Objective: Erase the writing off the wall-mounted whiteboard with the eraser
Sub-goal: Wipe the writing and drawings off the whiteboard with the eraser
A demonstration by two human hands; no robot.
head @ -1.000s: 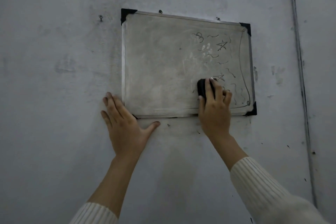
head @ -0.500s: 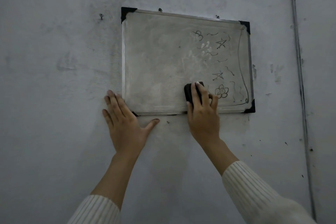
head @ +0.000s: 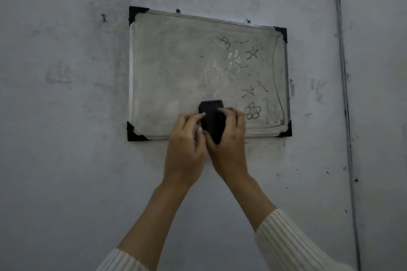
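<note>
One rectangular metal-framed whiteboard with black plastic corner caps (head: pixel 176 77) hangs slightly tilted on a scuffed grey plaster wall (head: pixel 66 160), and one black block-shaped eraser (head: pixel 212 120) sits at the board's lower edge, about midway along it, its bottom end overlapping the frame. The board's left half is smeared but wiped; the right half carries marker doodles: two stars, a cloud shape near the top, one five-petalled flower (head: pixel 252 110) toward the lower right corner, several squiggles, and a wavy border line down the right edge. One bare screw (head: pixel 103 16) sticks out of the wall beyond the upper left corner, and a thin vertical seam (head: pixel 343 94) runs down the wall well to the right. Two hands meet on the eraser. The left hand (head: pixel 187 145) has its fingers curled, fingertips pressing the eraser's left side. The right hand (head: pixel 231 141) wraps the eraser's right side, fingers bent over its face. Both wrists emerge from cream ribbed sleeves (head: pixel 293 246).
</note>
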